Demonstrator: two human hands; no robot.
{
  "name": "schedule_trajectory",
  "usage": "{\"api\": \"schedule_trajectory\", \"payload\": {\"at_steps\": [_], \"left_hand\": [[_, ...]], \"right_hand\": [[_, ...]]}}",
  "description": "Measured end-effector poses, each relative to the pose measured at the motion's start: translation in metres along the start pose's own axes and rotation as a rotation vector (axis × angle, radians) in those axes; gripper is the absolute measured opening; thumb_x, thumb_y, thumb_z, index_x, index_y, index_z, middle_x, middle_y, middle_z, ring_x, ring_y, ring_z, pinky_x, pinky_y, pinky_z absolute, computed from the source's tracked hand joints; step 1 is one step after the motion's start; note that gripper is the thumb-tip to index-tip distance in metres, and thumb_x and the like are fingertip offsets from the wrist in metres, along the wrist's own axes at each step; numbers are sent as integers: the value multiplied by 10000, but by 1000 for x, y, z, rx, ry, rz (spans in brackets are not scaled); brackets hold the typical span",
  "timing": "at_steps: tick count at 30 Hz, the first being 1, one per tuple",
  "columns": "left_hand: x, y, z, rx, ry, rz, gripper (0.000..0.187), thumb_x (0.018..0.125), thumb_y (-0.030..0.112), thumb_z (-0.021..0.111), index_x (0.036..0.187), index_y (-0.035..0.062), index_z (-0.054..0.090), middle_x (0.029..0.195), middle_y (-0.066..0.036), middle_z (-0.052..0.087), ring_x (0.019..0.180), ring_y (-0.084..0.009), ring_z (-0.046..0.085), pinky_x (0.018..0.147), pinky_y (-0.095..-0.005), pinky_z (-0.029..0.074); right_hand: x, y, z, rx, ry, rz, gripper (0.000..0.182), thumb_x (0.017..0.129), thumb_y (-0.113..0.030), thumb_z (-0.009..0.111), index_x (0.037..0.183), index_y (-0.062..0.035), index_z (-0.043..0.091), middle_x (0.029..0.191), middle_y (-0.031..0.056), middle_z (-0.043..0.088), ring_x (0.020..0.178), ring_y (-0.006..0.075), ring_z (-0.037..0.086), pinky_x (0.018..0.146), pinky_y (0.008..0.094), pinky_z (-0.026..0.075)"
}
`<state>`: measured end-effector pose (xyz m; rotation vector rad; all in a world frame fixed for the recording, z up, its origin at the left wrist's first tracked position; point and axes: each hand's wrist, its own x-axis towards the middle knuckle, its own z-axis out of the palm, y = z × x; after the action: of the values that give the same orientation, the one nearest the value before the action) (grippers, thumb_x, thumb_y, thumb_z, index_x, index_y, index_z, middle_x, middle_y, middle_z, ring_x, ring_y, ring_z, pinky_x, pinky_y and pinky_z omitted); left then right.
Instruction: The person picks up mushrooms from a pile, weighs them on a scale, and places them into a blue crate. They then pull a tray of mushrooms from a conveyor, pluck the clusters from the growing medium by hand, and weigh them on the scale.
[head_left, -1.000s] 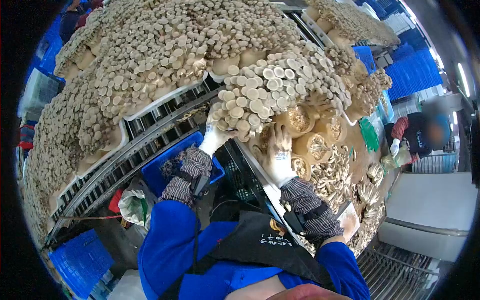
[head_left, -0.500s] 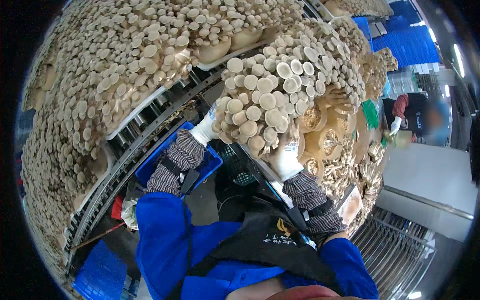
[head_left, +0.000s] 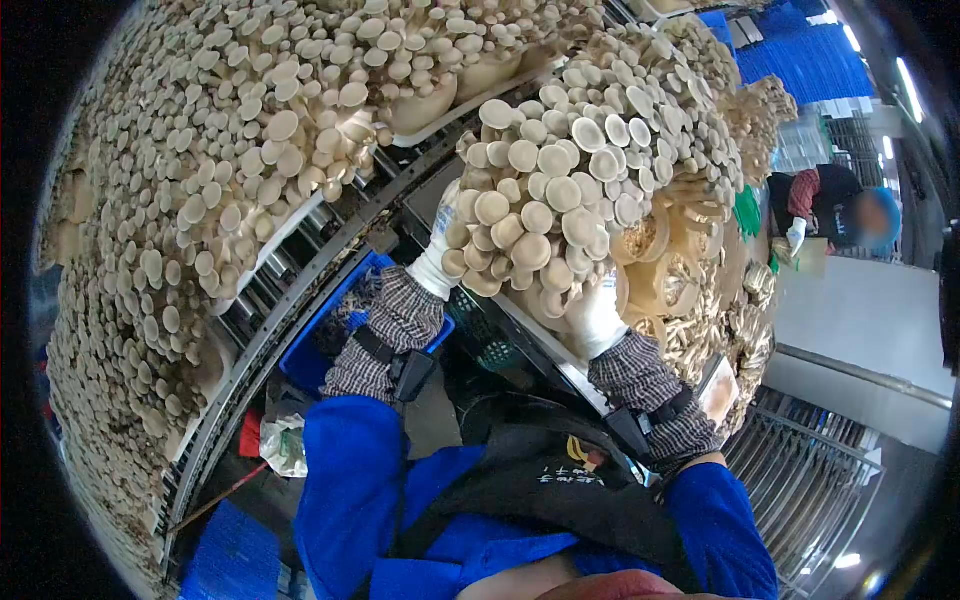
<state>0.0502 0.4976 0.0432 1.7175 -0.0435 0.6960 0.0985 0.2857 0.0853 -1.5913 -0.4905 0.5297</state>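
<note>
A large mass of grey-brown mushrooms (head_left: 560,195) with round pale caps fills the middle of the view. At its left side is my left hand (head_left: 442,250), in a white glove, with the fingertips partly hidden behind the caps. My right hand (head_left: 600,318), gloved in white too, is closed against the near lower edge of the same cluster, beside pale stems. Right of it stand translucent bottle mouths (head_left: 665,285), their mushrooms gone. Cut stems and mushroom bunches (head_left: 685,335) lie around them.
A curved roller conveyor (head_left: 330,225) runs along the left, carrying a dense bed of mushrooms (head_left: 200,150). Below it sits a blue bin (head_left: 300,365) holding scraps. Another person (head_left: 830,205) works at the right, near a white panel (head_left: 860,350) and a metal rack (head_left: 800,480).
The whole view has shifted a little. Both hands appear slightly farther right, still at the mushroom cluster. More of the scraps in the blue bin show.
</note>
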Motion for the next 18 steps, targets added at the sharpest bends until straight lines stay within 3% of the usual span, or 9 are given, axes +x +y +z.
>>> {"api": "schedule_trajectory", "payload": {"at_steps": [1, 3, 4, 7, 8, 10, 11, 15, 18], "left_hand": [[3, 4, -1, 271, -8, 152, 339, 977, 264, 534, 1253, 72, 491, 1143, -52, 598, 996, -189, 605, 837, -352, 540], [-10, -19, 27, -743, 198, -432, 364, 982, 294, 510, 1273, 78, 480, 1171, -60, 589, 1016, -206, 605, 833, -365, 550], [-7, -13, 21, -92, -47, -79, 376, 999, 301, 465, 1306, 84, 459, 1221, -80, 564, 1070, -230, 594, 871, -375, 548], [-7, -8, 29, -1632, 242, -611, 383, 1003, 289, 443, 1329, 88, 448, 1300, -113, 529, 1125, -236, 579, 897, -377, 540], [-12, -8, 29, -961, 115, -343, 389, 1010, 307, 417, 1328, 85, 454, 1325, -125, 511, 1162, -243, 557, 919, -388, 526], [-13, -10, 30, -704, 130, -340, 444, 920, 251, 585, 1316, 75, 487, 1288, -126, 543, 1165, -255, 553, 959, -420, 487], [-14, -10, 31, -455, 155, -351, 544, 830, 196, 753, 1304, 65, 520, 1250, -127, 575, 1168, -267, 548, 999, -451, 448], [-22, -20, 29, -783, 160, -313, 578, 791, 107, 779, 1301, 54, 514, 1230, -110, 584, 1135, -257, 562, 999, -415, 452], [-27, 23, 13, -372, 74, -252, 562, 856, 31, 689, 1362, 66, 448, 1308, -69, 535, 1183, -222, 533, 1018, -380, 456]], "right_hand": [[3, 3, -4, -788, 34, -84, 595, 897, -146, 659, 1407, -58, 366, 1333, 125, 498, 1248, 260, 491, 1062, 389, 413], [3, -13, -7, -659, 68, -16, 688, 838, -126, 719, 1407, -4, 352, 1370, 155, 477, 1270, 270, 473, 1058, 376, 409], [8, -25, -5, -616, 55, -75, 704, 819, -114, 733, 1400, 12, 355, 1388, 161, 463, 1276, 268, 467, 1054, 369, 409], [22, -44, -9, -1128, 12, -325, 718, 786, -93, 751, 1385, 28, 375, 1409, 157, 459, 1256, 252, 486, 1038, 364, 417], [24, -53, -11, -621, 6, 14, 715, 787, -76, 742, 1391, 26, 373, 1388, 147, 479, 1233, 243, 503, 1032, 356, 423], [28, -76, 3, 202, 76, 344, 719, 782, -29, 718, 1401, 27, 357, 1339, 123, 525, 1179, 225, 541, 998, 333, 442], [27, -76, 2, 205, 76, 329, 719, 782, -29, 718, 1401, 27, 357, 1339, 123, 525, 1179, 225, 541, 998, 333, 442], [20, -65, 12, 268, 34, 254, 605, 855, -20, 663, 1395, -78, 396, 1240, 53, 550, 1084, 175, 569, 902, 307, 491], [8, -57, 17, -73, -54, 183, 620, 845, -69, 664, 1390, 2, 377, 1352, 137, 511, 1214, 250, 517, 1013, 353, 429]]}}
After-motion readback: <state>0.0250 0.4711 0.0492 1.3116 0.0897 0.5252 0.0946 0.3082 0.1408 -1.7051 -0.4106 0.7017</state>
